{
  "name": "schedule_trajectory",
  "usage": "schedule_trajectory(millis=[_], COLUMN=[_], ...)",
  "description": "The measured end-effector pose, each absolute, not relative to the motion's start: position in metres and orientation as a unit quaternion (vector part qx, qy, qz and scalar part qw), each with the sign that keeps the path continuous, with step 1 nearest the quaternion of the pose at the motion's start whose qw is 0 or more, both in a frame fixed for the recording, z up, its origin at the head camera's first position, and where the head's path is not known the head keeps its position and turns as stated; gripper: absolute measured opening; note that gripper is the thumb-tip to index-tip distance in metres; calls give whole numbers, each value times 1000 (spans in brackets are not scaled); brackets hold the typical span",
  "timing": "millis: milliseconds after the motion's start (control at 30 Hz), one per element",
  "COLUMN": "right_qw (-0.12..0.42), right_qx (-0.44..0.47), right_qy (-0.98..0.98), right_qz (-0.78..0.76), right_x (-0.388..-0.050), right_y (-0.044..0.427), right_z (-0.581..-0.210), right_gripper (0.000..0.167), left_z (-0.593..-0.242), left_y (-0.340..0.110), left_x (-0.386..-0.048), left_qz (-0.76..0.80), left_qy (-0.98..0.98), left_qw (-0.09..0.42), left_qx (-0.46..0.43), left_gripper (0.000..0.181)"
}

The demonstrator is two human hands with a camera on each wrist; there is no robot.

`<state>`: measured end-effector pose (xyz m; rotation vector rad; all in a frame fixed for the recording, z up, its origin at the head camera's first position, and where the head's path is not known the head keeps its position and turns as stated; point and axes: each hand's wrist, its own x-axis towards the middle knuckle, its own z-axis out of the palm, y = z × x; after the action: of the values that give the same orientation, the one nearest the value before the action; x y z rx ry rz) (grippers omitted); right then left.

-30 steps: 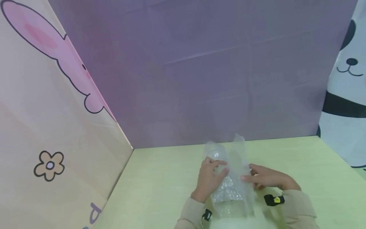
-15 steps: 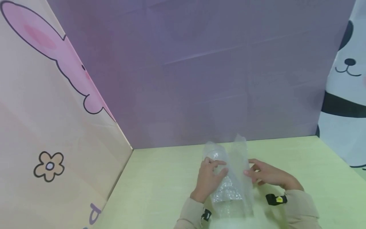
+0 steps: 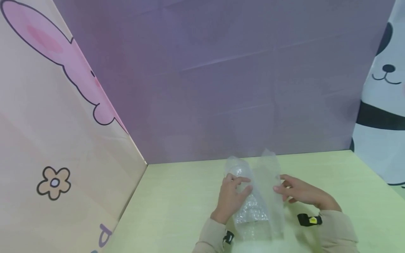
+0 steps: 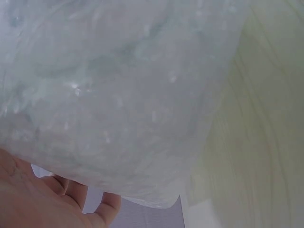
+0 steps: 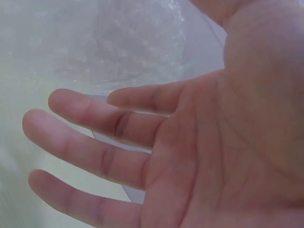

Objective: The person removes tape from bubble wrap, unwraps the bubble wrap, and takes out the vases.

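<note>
A clear bubble wrap piece (image 3: 251,209) lies lengthwise on the table, its shiny left part bulging over something that cannot be made out. My left hand (image 3: 231,198) holds this part from the left, thumb and forefinger on top. In the left wrist view the fingers of my left hand (image 4: 57,199) bend at the edge of the wrap (image 4: 118,104). At the right, my right hand (image 3: 303,192) pinches the edge of a raised, thinner flap (image 3: 269,179). The right wrist view shows the other fingers of my right hand (image 5: 175,142) spread beside the wrap (image 5: 128,42).
The pale green table (image 3: 177,196) reaches back to a purple-grey backdrop (image 3: 205,88). A light panel with a pink rabbit and a flower (image 3: 55,183) stands at the left, and a panda panel (image 3: 379,140) at the right. Dark wrist devices sit at both cuffs.
My right hand has moved slightly right and away, and the wrap's right flap has shifted right with it. My left hand stays in place on the wrap.
</note>
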<state>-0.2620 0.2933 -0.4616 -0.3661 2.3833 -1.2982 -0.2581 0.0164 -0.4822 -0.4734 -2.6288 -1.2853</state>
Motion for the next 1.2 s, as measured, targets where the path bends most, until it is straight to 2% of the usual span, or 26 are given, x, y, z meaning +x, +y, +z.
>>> schedule_trajectory(millis=[400, 700, 1200], right_qw=[193, 202, 184], right_qx=[-138, -133, -155], right_qy=[862, 855, 858], right_qz=[-448, -460, -453], right_x=[-260, -260, -258], right_y=[297, 300, 299], right_z=[-458, -457, -450], right_gripper=[78, 79, 79], left_z=[-483, -482, -481], left_y=[17, 17, 17], left_x=[-257, -257, -257], left_qz=[-427, -424, -434], left_qy=[-886, -886, -884], left_qw=[87, 90, 80], left_qx=[-161, -165, -154], left_gripper=[28, 28, 28])
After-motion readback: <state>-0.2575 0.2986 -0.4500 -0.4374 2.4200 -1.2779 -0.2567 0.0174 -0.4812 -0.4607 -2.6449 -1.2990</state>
